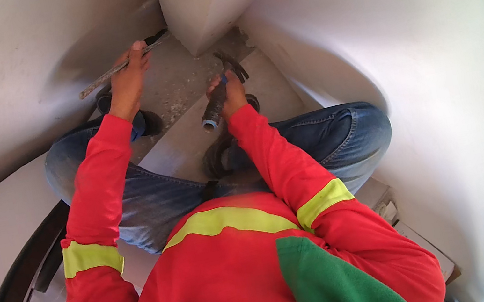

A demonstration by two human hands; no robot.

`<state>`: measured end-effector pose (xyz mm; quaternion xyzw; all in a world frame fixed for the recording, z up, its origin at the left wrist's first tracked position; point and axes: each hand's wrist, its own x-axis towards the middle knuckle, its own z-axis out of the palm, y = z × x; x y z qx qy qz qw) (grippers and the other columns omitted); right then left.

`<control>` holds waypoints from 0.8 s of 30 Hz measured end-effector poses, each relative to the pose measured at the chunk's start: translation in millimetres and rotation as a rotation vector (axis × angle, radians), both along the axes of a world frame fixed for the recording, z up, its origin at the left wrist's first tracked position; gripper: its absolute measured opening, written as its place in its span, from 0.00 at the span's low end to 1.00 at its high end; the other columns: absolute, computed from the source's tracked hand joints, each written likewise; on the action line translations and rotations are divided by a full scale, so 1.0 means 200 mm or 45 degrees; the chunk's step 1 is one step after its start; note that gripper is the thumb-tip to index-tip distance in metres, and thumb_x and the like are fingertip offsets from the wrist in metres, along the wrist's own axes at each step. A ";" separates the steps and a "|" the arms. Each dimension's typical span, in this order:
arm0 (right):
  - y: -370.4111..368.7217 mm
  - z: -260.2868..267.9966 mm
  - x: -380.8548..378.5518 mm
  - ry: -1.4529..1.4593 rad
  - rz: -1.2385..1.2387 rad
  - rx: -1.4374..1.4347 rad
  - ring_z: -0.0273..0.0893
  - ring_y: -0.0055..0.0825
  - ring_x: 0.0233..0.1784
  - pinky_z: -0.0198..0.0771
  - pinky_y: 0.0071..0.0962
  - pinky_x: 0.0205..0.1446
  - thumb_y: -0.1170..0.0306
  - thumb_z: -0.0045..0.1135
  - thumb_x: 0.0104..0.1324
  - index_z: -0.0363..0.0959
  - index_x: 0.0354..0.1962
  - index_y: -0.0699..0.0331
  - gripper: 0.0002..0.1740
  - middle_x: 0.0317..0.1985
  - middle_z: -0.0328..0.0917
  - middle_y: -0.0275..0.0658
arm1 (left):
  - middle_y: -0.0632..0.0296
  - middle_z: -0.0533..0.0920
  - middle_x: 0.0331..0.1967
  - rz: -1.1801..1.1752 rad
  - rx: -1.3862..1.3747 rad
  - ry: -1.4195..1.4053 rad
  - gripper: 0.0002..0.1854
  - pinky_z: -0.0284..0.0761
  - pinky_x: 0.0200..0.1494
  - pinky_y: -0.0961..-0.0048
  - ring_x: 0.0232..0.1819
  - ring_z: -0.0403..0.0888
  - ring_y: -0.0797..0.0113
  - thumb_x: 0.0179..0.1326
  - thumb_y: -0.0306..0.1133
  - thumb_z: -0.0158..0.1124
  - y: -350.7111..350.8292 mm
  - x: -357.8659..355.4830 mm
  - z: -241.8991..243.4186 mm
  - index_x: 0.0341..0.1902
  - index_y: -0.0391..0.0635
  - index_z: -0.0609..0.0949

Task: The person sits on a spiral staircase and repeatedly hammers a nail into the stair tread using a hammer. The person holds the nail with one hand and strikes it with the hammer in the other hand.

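My left hand (130, 76) grips a long, slender chisel-like metal bar (105, 79), its shaft rough and spotted with pale residue. The bar's far end reaches close to the wall corner, near a dark patch; whether it touches the wall I cannot tell. In my right hand (231, 92) is a hammer with a dark, curved metal head (232, 63). Its thick tubular handle (215, 107) is wrapped in dark material and ends in a hollow, pale-blue-rimmed opening toward me. The hammer is held low over the floor, apart from the bar.
Pale walls (422, 46) close in on both sides, with a jutting wall corner (192, 9) ahead. Debris (176, 107) speckles the grey floor (164, 84). My bent knees (356, 135) spread wide. A dark curved rail (30, 256) runs behind left; a white box (426, 247) stands behind right.
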<state>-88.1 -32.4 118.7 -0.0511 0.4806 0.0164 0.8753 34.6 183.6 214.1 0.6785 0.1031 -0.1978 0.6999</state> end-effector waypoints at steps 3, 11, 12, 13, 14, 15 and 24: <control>0.06 0.01 0.08 -0.034 -0.086 0.014 0.71 0.30 0.29 0.73 0.33 0.35 0.52 0.43 0.85 0.67 0.35 0.59 0.22 0.28 0.69 0.35 | 0.49 0.81 0.67 0.061 -0.059 -0.002 0.32 0.74 0.73 0.63 0.69 0.81 0.57 0.82 0.52 0.56 0.02 -0.02 0.01 0.69 0.31 0.78; 0.02 -0.05 0.12 -0.079 -0.128 0.064 0.71 0.26 0.29 0.73 0.31 0.35 0.52 0.44 0.86 0.68 0.38 0.58 0.20 0.28 0.70 0.31 | 0.49 0.81 0.66 0.067 -0.088 0.099 0.31 0.73 0.73 0.63 0.70 0.80 0.55 0.83 0.53 0.56 -0.06 -0.08 0.01 0.68 0.33 0.79; 0.03 -0.03 0.12 -0.050 -0.163 0.067 0.71 0.26 0.29 0.73 0.31 0.34 0.52 0.44 0.86 0.68 0.38 0.58 0.20 0.28 0.70 0.31 | 0.50 0.80 0.67 0.046 -0.101 0.093 0.32 0.72 0.74 0.62 0.71 0.79 0.55 0.82 0.54 0.56 -0.06 -0.08 0.01 0.69 0.33 0.78; 0.04 -0.02 0.12 -0.020 -0.198 0.070 0.71 0.25 0.29 0.73 0.31 0.34 0.52 0.44 0.86 0.68 0.39 0.57 0.20 0.28 0.70 0.31 | 0.50 0.79 0.69 0.024 -0.114 0.087 0.34 0.71 0.75 0.61 0.72 0.79 0.54 0.82 0.55 0.56 -0.06 -0.07 0.01 0.71 0.33 0.76; 0.04 -0.01 0.12 -0.035 -0.153 0.091 0.71 0.25 0.29 0.73 0.31 0.34 0.52 0.44 0.86 0.69 0.39 0.57 0.20 0.27 0.70 0.31 | 0.50 0.78 0.71 0.002 -0.127 0.082 0.35 0.71 0.76 0.60 0.72 0.78 0.54 0.82 0.56 0.56 -0.06 -0.07 0.01 0.72 0.32 0.74; 0.03 -0.01 0.13 -0.054 -0.111 0.106 0.71 0.25 0.28 0.73 0.31 0.33 0.52 0.44 0.85 0.69 0.39 0.57 0.20 0.27 0.70 0.31 | 0.50 0.78 0.71 0.017 -0.134 0.082 0.35 0.71 0.76 0.61 0.72 0.78 0.54 0.82 0.56 0.56 -0.07 -0.05 0.01 0.72 0.33 0.74; 0.04 0.00 0.13 -0.097 -0.090 0.061 0.72 0.25 0.29 0.71 0.30 0.34 0.54 0.47 0.84 0.71 0.41 0.59 0.18 0.28 0.71 0.30 | 0.51 0.79 0.69 0.074 -0.159 0.111 0.33 0.72 0.74 0.62 0.71 0.79 0.56 0.82 0.55 0.57 -0.13 -0.02 0.00 0.71 0.34 0.76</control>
